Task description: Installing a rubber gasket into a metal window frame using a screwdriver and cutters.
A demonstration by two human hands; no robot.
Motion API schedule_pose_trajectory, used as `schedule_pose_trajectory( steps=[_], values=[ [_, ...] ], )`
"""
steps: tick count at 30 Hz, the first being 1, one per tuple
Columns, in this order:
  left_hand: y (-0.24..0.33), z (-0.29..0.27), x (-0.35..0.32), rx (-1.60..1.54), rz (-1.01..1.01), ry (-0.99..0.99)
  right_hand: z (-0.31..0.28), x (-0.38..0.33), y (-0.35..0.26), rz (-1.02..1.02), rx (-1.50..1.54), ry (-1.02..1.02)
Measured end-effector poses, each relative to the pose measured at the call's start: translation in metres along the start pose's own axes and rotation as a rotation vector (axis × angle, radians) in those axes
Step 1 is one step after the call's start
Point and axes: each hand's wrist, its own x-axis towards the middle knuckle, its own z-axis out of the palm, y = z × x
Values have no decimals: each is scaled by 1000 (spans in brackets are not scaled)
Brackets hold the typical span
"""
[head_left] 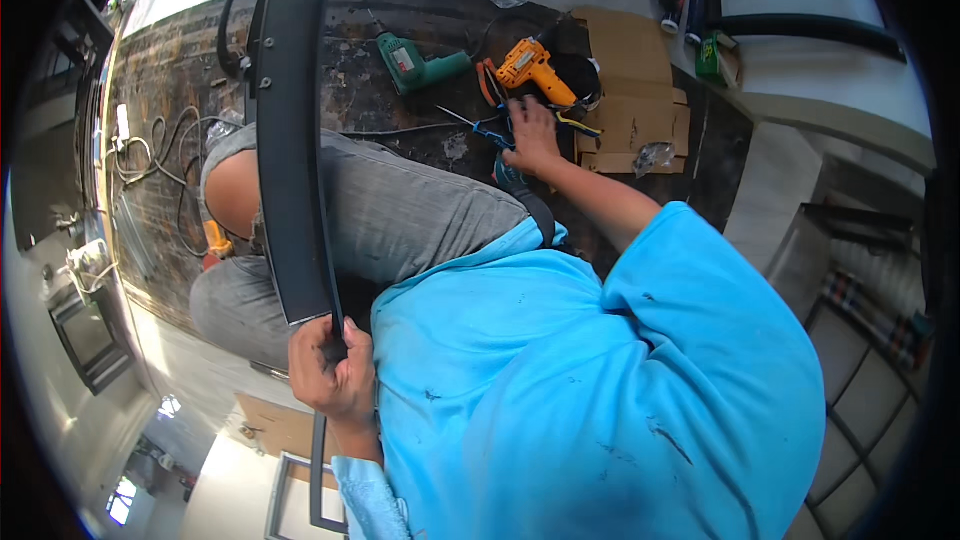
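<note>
Around: green drill [412, 64], yellow power tool [531, 67], screwdriver [487, 132] | Obstruction: dark bar [292, 140] crosses leg [425, 195] | Long axis: near-vertical in view | Left hand [336, 370]: gripping bar's lower end | Right hand [534, 135]: open, beside screwdriver

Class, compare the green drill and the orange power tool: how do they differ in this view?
The green drill is dark green, while the orange power tool is bright yellow-orange.
The green drill's handle points right; the orange power tool's slants down to the right.
The orange power tool lies close to the right hand; the green drill lies farther away.
Both are pistol-shaped.
</note>
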Motion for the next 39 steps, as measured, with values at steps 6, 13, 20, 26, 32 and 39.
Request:
schedule_pose_trajectory(
  steps=[6, 13, 20, 26, 32, 39],
  values=[
    [11, -8, 24, -157, -112, 140, 26, 27, -30, -251, -22, -345],
    [20, -12, 44, -221, -43, 174, 36, 68, -34, -11, -59, -535],
    [6, -25, 59, -330, -36, 315, -87, 92, -81, -52, 653, -163],
    [1, -40, 86, -380, -36, 404, -250, 78, -226, -522, 1320, -278],
    [-9, -61, 111, -429, -41, 502, -312, 81, -344, -1304, 781, 31],
    [-8, -61, 103, -591, -139, 563, -316, 95, -374, -1488, 771, -287]
  ],
)
